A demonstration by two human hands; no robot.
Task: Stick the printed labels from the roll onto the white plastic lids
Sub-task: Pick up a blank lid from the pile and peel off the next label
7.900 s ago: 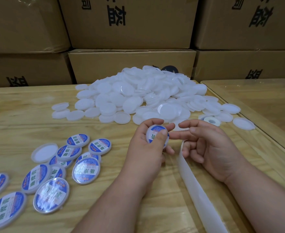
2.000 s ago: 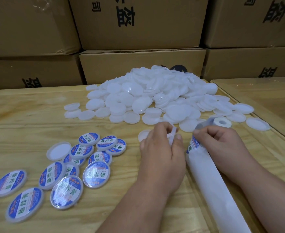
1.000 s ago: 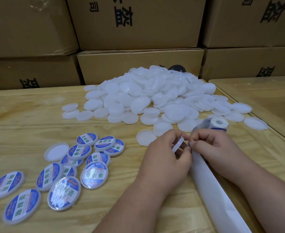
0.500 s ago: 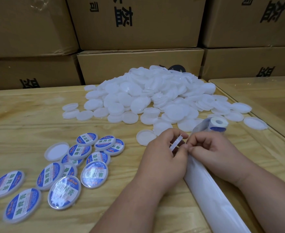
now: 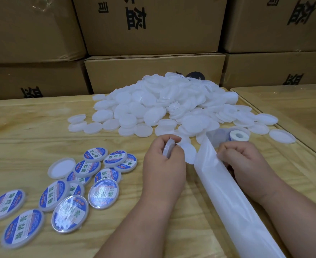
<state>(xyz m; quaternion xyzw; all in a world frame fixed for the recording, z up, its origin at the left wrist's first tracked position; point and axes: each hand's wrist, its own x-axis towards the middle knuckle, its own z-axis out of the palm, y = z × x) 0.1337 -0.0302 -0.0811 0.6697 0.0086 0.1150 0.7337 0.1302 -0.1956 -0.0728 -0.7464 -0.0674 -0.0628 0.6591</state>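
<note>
Half a second ago the two hands met at the near end of the liner strip; now the left hand (image 5: 164, 164) has drawn a little to the left, and the white lid (image 5: 168, 150) pinched on edge in its fingers stands apart from the backing strip (image 5: 226, 185). The right hand (image 5: 244, 161) has slid to the right side of that strip, whose top edge now rises higher and hides more of the label roll (image 5: 239, 135). Compared with eight seconds back, the labelled lids (image 5: 82, 183) number more.
</note>
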